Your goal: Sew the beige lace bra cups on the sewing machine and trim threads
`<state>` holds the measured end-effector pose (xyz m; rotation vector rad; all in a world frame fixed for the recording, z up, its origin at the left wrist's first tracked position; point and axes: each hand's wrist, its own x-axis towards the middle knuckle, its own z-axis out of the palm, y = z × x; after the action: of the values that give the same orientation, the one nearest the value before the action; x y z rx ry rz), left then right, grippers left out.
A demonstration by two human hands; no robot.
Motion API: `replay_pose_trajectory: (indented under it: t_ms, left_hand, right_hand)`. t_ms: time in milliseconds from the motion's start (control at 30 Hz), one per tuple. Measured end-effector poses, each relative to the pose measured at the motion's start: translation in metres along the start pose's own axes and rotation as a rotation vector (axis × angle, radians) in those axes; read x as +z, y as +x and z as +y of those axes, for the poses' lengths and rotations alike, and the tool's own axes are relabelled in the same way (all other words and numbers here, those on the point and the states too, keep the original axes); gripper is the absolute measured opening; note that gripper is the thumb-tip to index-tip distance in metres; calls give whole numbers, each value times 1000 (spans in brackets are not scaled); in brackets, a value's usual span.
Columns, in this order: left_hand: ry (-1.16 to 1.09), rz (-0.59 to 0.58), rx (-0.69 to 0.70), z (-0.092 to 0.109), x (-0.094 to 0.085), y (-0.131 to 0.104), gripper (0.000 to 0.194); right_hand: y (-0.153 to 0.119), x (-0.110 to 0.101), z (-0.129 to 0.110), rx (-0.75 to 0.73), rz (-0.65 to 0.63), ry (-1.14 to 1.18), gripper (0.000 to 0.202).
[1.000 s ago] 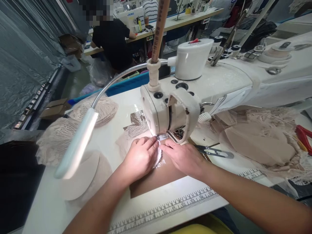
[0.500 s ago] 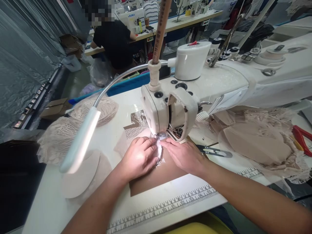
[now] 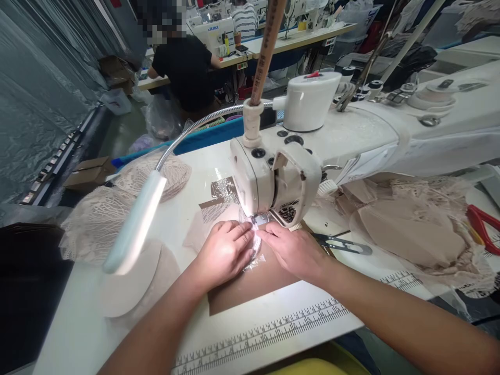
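Note:
Under the head of a white sewing machine lies a pale lace piece, partly covered by my hands. My left hand rests on it, fingers lying flat just left of the presser foot. My right hand has its fingers pressed together at the lit edge of the piece, close by the foot. Beneath both hands is a brown sheet on the white table. Black thread snips lie just right of my right hand. The needle point is hidden.
A lit lamp on a bendy neck hangs left of my left arm. Stacked lace pieces and beige cup shapes lie at left. Right are a fabric pile and red-handled scissors. Beyond, a person in black sits.
The view has shifted slightly, so the machine and lamp appear a little further right. Both hands stay beside the presser foot in nearly the same pose.

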<state>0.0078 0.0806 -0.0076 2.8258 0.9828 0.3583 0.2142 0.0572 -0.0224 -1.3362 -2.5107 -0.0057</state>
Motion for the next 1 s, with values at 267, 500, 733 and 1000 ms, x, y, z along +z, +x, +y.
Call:
replay_pose_trajectory:
  t_ms: [267, 500, 733, 1000]
  left_hand:
    - [-19, 40, 75, -1, -3, 0, 28]
    - [-10, 36, 69, 2, -1, -1, 25]
    - [4, 59, 33, -8, 0, 2, 28]
    - [71, 108, -70, -18, 4, 2, 29]
  right_hand:
    - [-5, 0, 6, -72, -21, 33, 32]
    - [-7, -3, 5, -80, -44, 36, 29]
    - [2, -3, -2, -3, -21, -4, 34]
    - [5, -5, -1, 24, -30, 37, 38]
